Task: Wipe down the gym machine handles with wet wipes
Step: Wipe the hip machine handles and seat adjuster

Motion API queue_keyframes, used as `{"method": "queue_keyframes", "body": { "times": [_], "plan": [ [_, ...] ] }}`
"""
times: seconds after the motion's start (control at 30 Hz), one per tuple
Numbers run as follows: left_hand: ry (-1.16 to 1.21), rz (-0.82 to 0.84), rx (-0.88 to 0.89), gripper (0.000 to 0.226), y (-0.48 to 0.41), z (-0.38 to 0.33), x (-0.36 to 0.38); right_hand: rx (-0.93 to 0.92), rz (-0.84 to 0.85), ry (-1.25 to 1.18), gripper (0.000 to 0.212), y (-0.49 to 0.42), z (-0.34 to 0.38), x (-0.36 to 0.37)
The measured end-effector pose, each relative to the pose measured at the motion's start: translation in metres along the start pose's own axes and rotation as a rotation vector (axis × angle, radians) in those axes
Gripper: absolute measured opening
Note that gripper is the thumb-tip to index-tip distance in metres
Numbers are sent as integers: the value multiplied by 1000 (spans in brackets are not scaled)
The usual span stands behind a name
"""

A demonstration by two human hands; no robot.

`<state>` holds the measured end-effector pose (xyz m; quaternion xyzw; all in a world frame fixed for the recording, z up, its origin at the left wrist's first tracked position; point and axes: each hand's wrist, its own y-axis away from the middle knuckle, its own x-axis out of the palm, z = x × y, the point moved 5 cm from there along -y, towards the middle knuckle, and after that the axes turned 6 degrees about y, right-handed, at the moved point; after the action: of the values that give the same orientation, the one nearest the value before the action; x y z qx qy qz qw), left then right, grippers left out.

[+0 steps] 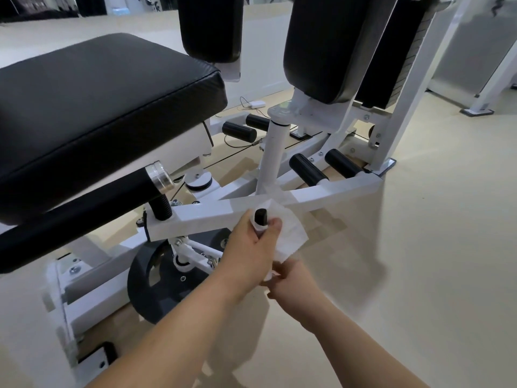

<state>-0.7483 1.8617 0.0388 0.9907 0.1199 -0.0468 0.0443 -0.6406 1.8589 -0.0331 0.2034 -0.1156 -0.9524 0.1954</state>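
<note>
As viewed from above, found left hand (246, 245) closed round short black handle (260, 217), fingers and thumb curled about it. Found white wet wipe (291, 236) wrapped round handle under that grip, leaving only black tip exposed. Noted loose remainder of wipe spread to right of handle and trailing nearward. Found right hand (291, 278) just nearer, close beside left wrist, pinching lower end of wipe; cannot tell exact finger placement owing to blur.

Located handle upright at near centre, directly before white frame beam (195, 217) running left to right. Recorded white post (272, 158) rising from beam crossing just beyond handle, up to large black pad (321, 43) at far centre. Recorded second black pad (211, 26) to far left of it. Noted broad black seat cushion (98, 107) at left, and below its near edge black padded bar (84, 208) ending in chrome collar (161, 176). Noted dark slotted disc (151, 278) low under beam, left of forearms. Counted black rollers: two right of post (307, 169), two farther off on left (239, 131). Noted weight stack (391, 51) at far right, beige floor (419, 247) to right, small white adapter (256, 104) with cable on floor far behind.
</note>
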Motion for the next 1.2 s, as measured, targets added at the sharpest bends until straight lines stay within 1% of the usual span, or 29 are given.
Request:
{"method": "queue_keyframes", "body": {
  "times": [0.07, 0.1, 0.17, 0.23, 0.27, 0.33, 0.4, 0.47, 0.5, 0.53, 0.6, 0.67, 0.7, 0.77, 0.83, 0.87, 0.9, 0.97, 1.03, 1.07, 1.13, 1.2],
  "plan": [
    [23, -28, 53, 13, -3, -15, -2, 48, -31, -36, 25, 0, -6, -6],
    [20, -33, 92, 13, -3, -23, -3, 62, -57, -64, 20, -1, -7, -9],
    [5, -2, 184, 17, -1, -38, -2, 68, -88, -120, 13, -1, -4, -15],
    [26, 28, 234, 18, 1, -39, 0, 47, -67, -138, 28, -1, -1, -15],
    [35, 26, 228, 18, 1, -35, 0, 40, -39, -121, 31, -1, 0, -11],
    [12, 15, 178, 23, 3, -14, -2, 27, 5, -86, 24, 1, 6, -3],
    [-49, 26, 54, 21, 8, 12, -2, -10, 14, -109, 14, 2, 10, 3],
    [-109, 29, -76, 19, 12, 30, 0, -27, 11, -129, 12, 1, 7, 6],
    [-98, 3, -88, 18, 12, 27, 0, -10, -2, -124, 12, 2, 5, 5],
    [-65, -34, -48, 18, 9, 17, -1, 15, -11, -127, 12, 1, -1, 4],
    [-12, -70, 103, 19, 1, -15, -1, 68, -11, -144, 23, -1, -12, 3],
    [-5, -37, 211, 22, 0, -38, 1, 77, -11, -164, 24, -4, -16, 3],
    [-23, -31, 245, 20, 3, -39, 1, 70, -16, -166, 25, -4, -15, 4],
    [-67, -48, 227, 17, 8, -20, 0, 47, -28, -145, 24, -3, -12, 4],
    [-71, -21, 94, 11, 10, 9, 1, 3, -21, -125, 14, 1, -7, 5],
    [-76, -8, 28, 11, 9, 18, 1, -5, -10, -126, 15, 1, -7, 6],
    [-99, -15, 22, 14, 8, 18, 0, 3, -7, -135, 15, 2, -7, 6],
    [-105, -44, 146, 20, 4, -5, -3, 31, -18, -145, 16, 0, -10, 6],
    [-73, -25, 285, 24, 7, -37, -1, 39, -20, -147, 14, -1, -11, 7],
    [-58, -7, 327, 26, 9, -47, 0, 43, -16, -151, 12, -1, -10, 8],
    [-57, 3, 313, 25, 9, -43, 1, 77, -29, -174, 16, -2, -11, 10],
    [-47, -15, 219, 21, 9, -14, -1, 123, -41, -193, 23, 1, -13, 10]
  ]
}}
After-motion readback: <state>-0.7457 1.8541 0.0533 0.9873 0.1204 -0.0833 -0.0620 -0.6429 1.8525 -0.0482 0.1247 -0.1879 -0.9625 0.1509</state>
